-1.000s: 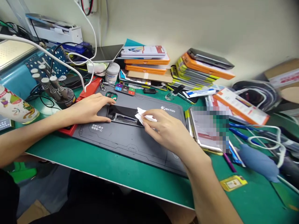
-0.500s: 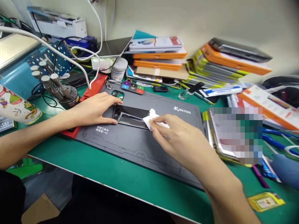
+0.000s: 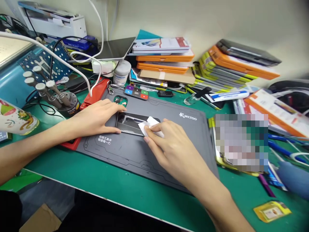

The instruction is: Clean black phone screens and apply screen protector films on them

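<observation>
A black smartphone (image 3: pixel 128 123) lies flat, glossy glass up, on a dark grey work mat (image 3: pixel 131 149). My left hand (image 3: pixel 98 116) grips its left end, with the thumb at the near corner and the fingers at the far corner. Pinched in the fingers of my right hand (image 3: pixel 172 140) is a folded white tissue (image 3: pixel 150 122), pressed onto the phone's glass toward its right end. The tissue and fingers hide part of the glass.
Behind the mat stand a white jar (image 3: pixel 122 71) and stacked orange boxes (image 3: pixel 166 58). A screwdriver holder (image 3: pixel 66 103) and a patterned cup (image 3: pixel 18 117) are on the left. A small glass bottle (image 3: pixel 191 99) and a yellow packet (image 3: pixel 272 211) are on the right.
My right hand has slid the tissue leftward along the phone's glass. My left hand stays at the phone's left end. The camera view has shifted slightly.
</observation>
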The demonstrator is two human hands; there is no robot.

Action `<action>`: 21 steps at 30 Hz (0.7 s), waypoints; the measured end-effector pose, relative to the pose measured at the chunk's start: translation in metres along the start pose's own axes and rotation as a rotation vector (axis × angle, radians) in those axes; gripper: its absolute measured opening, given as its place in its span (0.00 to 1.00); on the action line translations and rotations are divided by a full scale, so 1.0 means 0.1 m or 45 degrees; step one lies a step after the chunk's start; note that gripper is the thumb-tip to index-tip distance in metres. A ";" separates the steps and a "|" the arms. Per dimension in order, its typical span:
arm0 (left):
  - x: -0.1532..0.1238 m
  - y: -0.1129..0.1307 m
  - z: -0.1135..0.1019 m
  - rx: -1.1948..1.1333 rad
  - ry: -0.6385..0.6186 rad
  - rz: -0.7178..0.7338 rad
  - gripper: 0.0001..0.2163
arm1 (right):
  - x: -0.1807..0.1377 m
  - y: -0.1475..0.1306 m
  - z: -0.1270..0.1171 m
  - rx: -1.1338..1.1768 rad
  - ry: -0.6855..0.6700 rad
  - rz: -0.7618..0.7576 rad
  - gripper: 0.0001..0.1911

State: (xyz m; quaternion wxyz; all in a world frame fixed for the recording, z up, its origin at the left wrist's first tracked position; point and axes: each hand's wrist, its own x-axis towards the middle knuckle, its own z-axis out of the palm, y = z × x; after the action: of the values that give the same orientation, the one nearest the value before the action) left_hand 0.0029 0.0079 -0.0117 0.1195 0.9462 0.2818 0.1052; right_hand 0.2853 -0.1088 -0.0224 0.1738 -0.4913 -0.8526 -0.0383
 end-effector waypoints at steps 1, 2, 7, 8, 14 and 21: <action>0.00 0.00 0.00 0.001 0.004 -0.001 0.30 | 0.03 -0.02 0.02 -0.010 0.004 -0.009 0.18; -0.01 -0.01 0.00 0.000 0.005 -0.005 0.30 | 0.07 -0.04 0.04 -0.023 0.005 -0.017 0.19; -0.02 -0.01 -0.02 -0.018 -0.006 -0.018 0.31 | 0.43 -0.19 0.14 -0.069 -0.079 -0.042 0.20; -0.02 -0.01 -0.02 -0.021 -0.008 -0.012 0.31 | 0.53 -0.23 0.16 -0.070 -0.099 -0.037 0.20; 0.02 -0.04 0.00 -0.004 0.008 -0.037 0.34 | 0.71 -0.31 0.17 -0.100 -0.133 0.014 0.22; 0.04 -0.06 0.03 -0.066 0.024 -0.028 0.32 | -0.23 0.05 0.04 0.030 -0.011 0.238 0.21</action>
State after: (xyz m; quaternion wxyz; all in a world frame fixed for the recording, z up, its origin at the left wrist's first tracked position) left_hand 0.0039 0.0145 -0.0159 0.1423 0.9386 0.2904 0.1201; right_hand 0.2988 -0.1239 -0.0343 0.1787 -0.5669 -0.8041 -0.0098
